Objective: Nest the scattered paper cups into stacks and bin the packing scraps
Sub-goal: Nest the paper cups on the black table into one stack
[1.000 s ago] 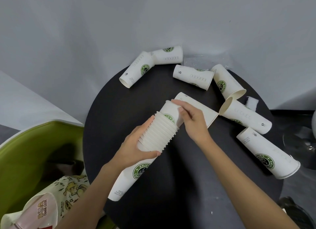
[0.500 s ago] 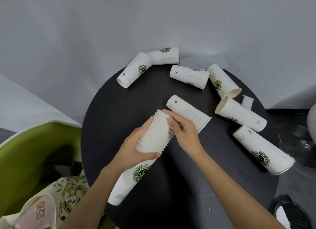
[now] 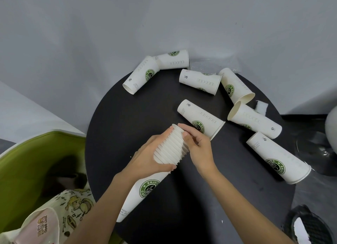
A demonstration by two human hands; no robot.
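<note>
A nested stack of white paper cups with green round logos (image 3: 168, 148) lies slanted across the middle of the frame, over the round black surface (image 3: 118, 119). Its ribbed row of rims is at the upper right end and its narrow base points toward the lower left. The left hand (image 3: 149, 158) grasps the stack from the left, with fingers and thumb wrapped round the band of rims. The right hand (image 3: 199, 146) grips the same band from the right, its bent fingers pressed to the topmost rims. Just right of the hands a single white paper cup (image 3: 200, 115) lies on its side, mouth toward the lower right. Across the upper part of the surface lie more loose cups, all on their sides. Two overhang the far left edge, one slanted (image 3: 141, 75) and one level (image 3: 175, 60), their ends touching. Another (image 3: 199, 80) lies right of those, and a fourth (image 3: 235, 84) beside it. At the right a fifth cup (image 3: 255, 119) has its mouth near the fourth cup's mouth, and a sixth (image 3: 277, 157) lies near the right edge. A crumpled clear plastic wrap (image 3: 209, 65) sits at the far edge against the grey wall, and a small white scrap (image 3: 261, 107) lies at the right rim of the surface. At the lower left of the frame stands a lime-green bin (image 3: 27, 158), with a cream cartoon-printed cloth bag (image 3: 62, 211) in front of it.
</note>
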